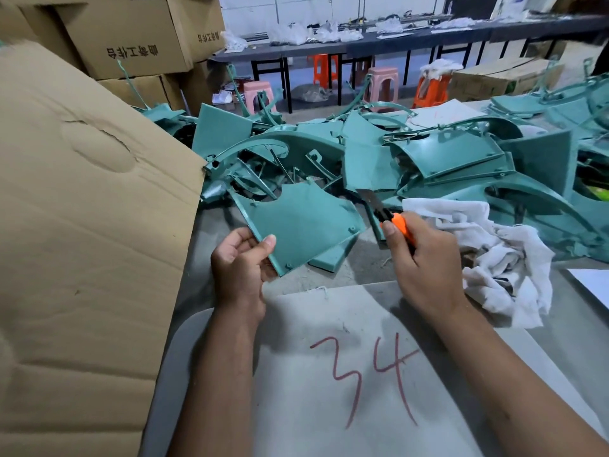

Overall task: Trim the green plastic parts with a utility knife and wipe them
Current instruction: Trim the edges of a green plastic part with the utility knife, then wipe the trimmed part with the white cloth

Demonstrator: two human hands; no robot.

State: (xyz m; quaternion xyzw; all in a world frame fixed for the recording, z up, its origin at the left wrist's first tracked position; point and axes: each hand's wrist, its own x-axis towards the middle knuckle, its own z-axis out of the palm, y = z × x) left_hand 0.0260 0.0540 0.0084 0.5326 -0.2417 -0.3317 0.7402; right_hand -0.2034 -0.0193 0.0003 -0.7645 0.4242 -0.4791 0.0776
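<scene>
My left hand grips the lower left corner of a flat green plastic part, thumb on its face, holding it tilted above the table. My right hand holds an orange utility knife, its blade extended and pointing up-left, just right of the part's right edge and apart from it. A crumpled white cloth lies on the table right of that hand.
A heap of green plastic parts covers the table behind. A large cardboard box flap stands at the left. A grey board marked 34 in red lies under my forearms. Stacked cartons, stools and benches fill the background.
</scene>
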